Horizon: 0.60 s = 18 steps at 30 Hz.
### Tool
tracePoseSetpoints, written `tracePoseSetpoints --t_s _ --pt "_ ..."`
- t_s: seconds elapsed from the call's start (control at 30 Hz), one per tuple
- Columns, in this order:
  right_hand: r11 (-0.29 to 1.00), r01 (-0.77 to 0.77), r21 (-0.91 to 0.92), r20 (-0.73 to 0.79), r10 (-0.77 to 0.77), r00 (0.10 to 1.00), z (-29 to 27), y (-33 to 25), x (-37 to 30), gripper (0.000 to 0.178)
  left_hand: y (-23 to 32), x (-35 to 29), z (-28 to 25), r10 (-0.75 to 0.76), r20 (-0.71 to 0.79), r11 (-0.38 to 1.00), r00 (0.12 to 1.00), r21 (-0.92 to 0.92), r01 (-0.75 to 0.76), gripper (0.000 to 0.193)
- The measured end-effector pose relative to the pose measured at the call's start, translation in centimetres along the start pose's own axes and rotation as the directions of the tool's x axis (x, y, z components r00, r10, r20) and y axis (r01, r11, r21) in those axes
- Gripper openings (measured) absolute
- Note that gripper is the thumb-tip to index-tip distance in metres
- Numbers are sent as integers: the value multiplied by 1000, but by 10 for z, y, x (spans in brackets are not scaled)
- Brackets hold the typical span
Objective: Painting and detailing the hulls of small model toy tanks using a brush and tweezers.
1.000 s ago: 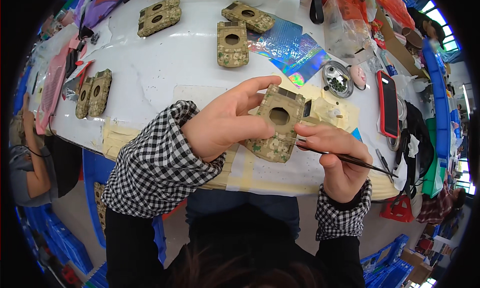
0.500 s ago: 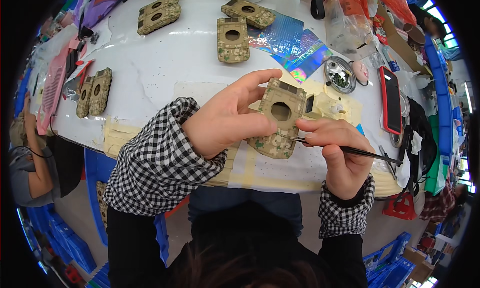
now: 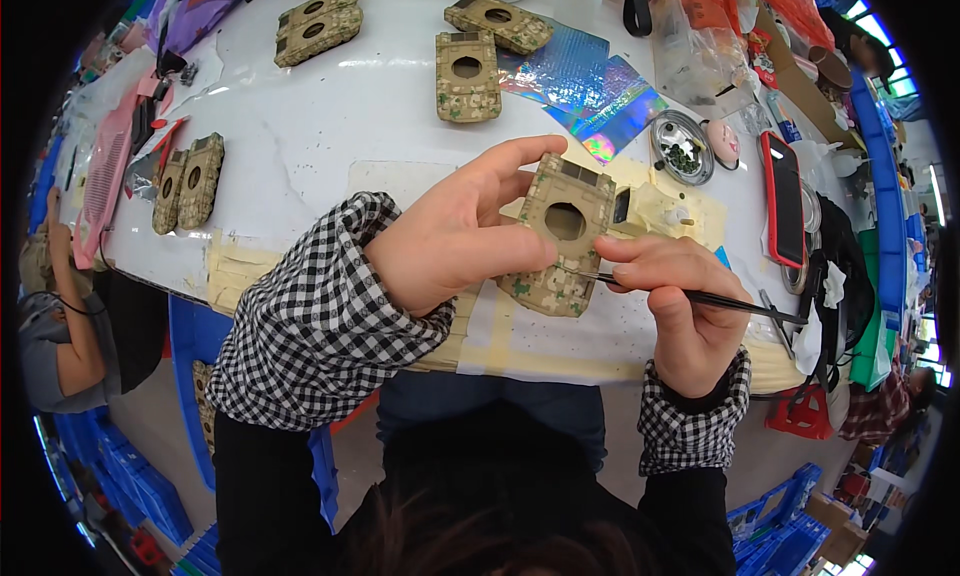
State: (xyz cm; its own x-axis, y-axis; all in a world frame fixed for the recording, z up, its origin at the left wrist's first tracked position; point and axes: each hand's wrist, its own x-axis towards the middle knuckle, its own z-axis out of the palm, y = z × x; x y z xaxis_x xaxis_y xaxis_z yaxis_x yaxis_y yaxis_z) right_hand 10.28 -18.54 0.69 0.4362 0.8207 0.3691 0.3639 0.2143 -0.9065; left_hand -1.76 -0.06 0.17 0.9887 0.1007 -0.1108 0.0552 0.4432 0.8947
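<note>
My left hand grips a camouflaged toy tank hull, thumb on its top and index finger stretched past its far edge. The hull is tilted above the table and has a round hole in its upper face. Black tweezers are pinched in my right hand, their thin metal tip touching the hull just below the hole, beside my left thumb. Whether the tip holds a tiny part is too small to tell. Right of the hull, a round clear dish contains small dark green pieces.
More camouflaged hulls stand on the white table: one at the back middle, others farther left. Shiny blue film lies behind my hands. A red-cased phone is at the right. Another person's arm shows at far left.
The tweezer tip has shifted slightly left on the hull, toward my left thumb. Both hands otherwise keep nearly the same pose.
</note>
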Motion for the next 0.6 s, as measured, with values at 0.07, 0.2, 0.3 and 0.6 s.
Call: tracePoseSetpoints --t_s 0.07,0.2,0.3,0.6 --pt "1000 3 4 0 -3 1000 0 0 0 14 0 0 0 0 2 1000 1000 -4 0 78" --pt "1000 -1 14 -1 1 1000 0 0 0 13 0 0 0 -4 -1 1000 1000 -1 4 77" --pt "1000 -3 10 -2 3 1000 0 0 0 13 -2 0 -1 -13 1 1000 1000 -17 13 76" --pt "999 27 -37 8 -27 1000 0 2 -1 13 -1 0 -1 -26 -14 1000 1000 -10 26 75"
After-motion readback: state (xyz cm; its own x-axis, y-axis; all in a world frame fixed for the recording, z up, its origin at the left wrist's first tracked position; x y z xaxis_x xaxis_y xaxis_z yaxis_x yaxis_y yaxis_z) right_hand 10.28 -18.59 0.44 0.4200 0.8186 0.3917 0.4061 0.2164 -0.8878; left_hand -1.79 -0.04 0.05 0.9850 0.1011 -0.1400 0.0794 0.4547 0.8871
